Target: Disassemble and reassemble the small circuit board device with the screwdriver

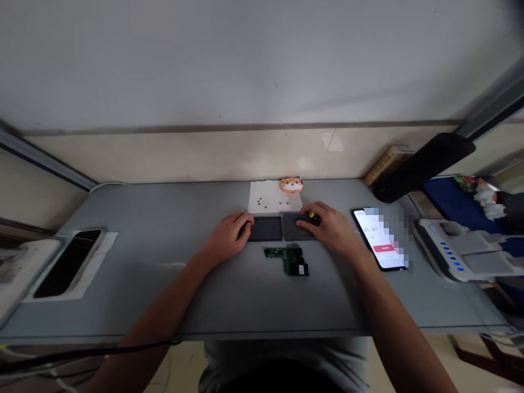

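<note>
A dark shallow case half [266, 228] lies flat on the grey desk, and my left hand [231, 236] is closed at its left edge. Beside it, almost touching, is a second dark case part [295, 228]. Over the right side of that part my right hand [329, 226] is curled around a small yellow and black tool [314, 216], mostly hidden by the fingers. Nearer to me lies a green circuit board [289, 261] with a black block at one end. Behind the cases, several tiny dark screws rest on a white paper [264, 195].
An orange and white animal-face case [292, 185] sits on the paper. To the right are a lit phone [374, 234], a power strip [448, 251] and a black cylinder [421, 166]. A dark phone [69, 265] lies far left. A black cable [94, 350] crosses the lower left.
</note>
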Demonstrator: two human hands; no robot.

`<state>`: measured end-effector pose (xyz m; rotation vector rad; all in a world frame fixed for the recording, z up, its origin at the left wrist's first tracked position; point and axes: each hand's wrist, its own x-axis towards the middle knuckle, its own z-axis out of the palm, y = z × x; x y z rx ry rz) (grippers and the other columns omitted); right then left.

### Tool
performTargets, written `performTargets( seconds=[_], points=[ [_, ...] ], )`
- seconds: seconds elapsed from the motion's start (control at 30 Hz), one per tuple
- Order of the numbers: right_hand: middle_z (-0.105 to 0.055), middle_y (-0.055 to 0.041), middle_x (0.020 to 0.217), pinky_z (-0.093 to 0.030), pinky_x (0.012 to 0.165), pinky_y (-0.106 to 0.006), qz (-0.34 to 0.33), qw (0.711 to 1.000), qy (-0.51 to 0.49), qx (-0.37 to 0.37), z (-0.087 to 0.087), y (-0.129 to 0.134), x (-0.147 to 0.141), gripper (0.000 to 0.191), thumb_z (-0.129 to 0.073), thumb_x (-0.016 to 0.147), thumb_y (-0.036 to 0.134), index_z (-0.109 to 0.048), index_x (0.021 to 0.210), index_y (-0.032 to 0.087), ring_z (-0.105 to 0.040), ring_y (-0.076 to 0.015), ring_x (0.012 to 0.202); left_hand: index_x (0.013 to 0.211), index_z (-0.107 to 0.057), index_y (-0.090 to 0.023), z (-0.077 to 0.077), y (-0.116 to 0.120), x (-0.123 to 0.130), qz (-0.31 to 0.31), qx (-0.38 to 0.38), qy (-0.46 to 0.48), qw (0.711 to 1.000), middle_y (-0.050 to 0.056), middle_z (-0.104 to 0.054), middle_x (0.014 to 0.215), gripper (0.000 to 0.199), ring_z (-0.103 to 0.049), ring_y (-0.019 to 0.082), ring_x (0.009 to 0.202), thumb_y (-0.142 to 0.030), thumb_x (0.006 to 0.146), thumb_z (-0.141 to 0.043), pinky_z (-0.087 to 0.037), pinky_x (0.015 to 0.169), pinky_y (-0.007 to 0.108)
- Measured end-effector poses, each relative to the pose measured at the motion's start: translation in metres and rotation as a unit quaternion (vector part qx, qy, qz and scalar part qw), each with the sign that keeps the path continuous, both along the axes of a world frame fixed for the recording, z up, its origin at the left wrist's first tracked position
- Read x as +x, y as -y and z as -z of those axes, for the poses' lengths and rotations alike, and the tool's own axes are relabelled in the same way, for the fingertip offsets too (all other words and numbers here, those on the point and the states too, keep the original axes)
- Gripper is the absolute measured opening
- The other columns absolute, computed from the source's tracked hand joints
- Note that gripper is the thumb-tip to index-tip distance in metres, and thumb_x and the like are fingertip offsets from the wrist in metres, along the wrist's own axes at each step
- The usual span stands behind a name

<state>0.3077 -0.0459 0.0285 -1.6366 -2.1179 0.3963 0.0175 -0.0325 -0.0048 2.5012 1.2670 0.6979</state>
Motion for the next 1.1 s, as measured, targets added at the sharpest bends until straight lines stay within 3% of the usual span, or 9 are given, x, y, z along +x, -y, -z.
performTargets(
  seconds=[0.2,0.33,0.6,0.87,1.0,1.1],
  points=[
    [-0.073,-0.006,0.114,-0.053,0.074,-0.035,-0.018,1.0,0.022,-0.008,-0.006,0.004,0.0,0.027,-0.078,0.086,0.037,-0.072,0.109,0.026,-0.073,-0.0242,0.091,0.097,-0.058,-0.021,0.001,0.002,0.002,-0.004,0.012,-0.01,1.0,0.007,-0.069,0.093,0.022,-0.065,0.022,0.087,-0.02,0.098,-0.037,-0.054,0.084,0.038],
    [-0.073,-0.0056,0.111,-0.055,0.073,-0.035,-0.031,0.999,0.029,-0.004,-0.005,0.003,0.003,0.024,-0.075,0.087,0.036,-0.072,0.109,0.027,-0.073,-0.0223,0.087,0.097,-0.059,-0.021,0.003,0.001,0.002,-0.01,0.001,-0.006,1.0,0.007,-0.069,0.094,0.021,-0.066,0.022,0.087,-0.02,0.097,-0.038,-0.054,0.085,0.038],
    [-0.07,-0.0065,0.126,-0.059,0.081,-0.04,-0.051,0.999,0.015,0.003,-0.007,0.005,0.006,0.03,-0.071,0.09,0.033,-0.069,0.12,0.03,-0.074,-0.024,0.094,0.117,-0.056,-0.022,0.013,-0.006,-0.002,-0.072,-0.048,0.064,0.994,0.006,-0.07,0.092,0.025,-0.069,0.022,0.086,-0.032,0.104,-0.037,-0.056,0.079,0.035],
    [-0.07,-0.0073,0.129,-0.059,0.084,-0.044,-0.05,0.998,0.041,-0.016,-0.009,0.007,0.005,0.031,-0.067,0.09,0.026,-0.068,0.121,0.028,-0.074,-0.0276,0.098,0.093,-0.054,-0.023,0.012,-0.006,-0.003,-0.096,0.005,0.033,0.995,0.005,-0.066,0.081,0.02,-0.065,0.022,0.077,-0.028,0.101,-0.037,-0.055,0.079,0.037],
    [-0.07,-0.0072,0.127,-0.059,0.079,-0.041,-0.037,0.998,0.042,-0.011,-0.007,0.007,0.004,0.028,-0.067,0.092,0.029,-0.069,0.12,0.028,-0.075,-0.027,0.097,0.091,-0.054,-0.022,0.011,-0.006,-0.004,-0.092,0.007,0.013,0.996,0.004,-0.065,0.08,0.023,-0.063,0.021,0.075,-0.027,0.103,-0.035,-0.054,0.078,0.037],
    [-0.07,-0.0076,0.125,-0.059,0.077,-0.039,-0.033,0.998,0.044,0.002,-0.003,0.006,0.002,0.024,-0.065,0.094,0.03,-0.07,0.118,0.027,-0.075,-0.025,0.092,0.099,-0.059,-0.021,0.013,-0.008,-0.005,-0.081,-0.002,0.018,0.997,0.007,-0.068,0.091,0.026,-0.066,0.023,0.086,-0.024,0.103,-0.033,-0.055,0.083,0.038]
  ],
)
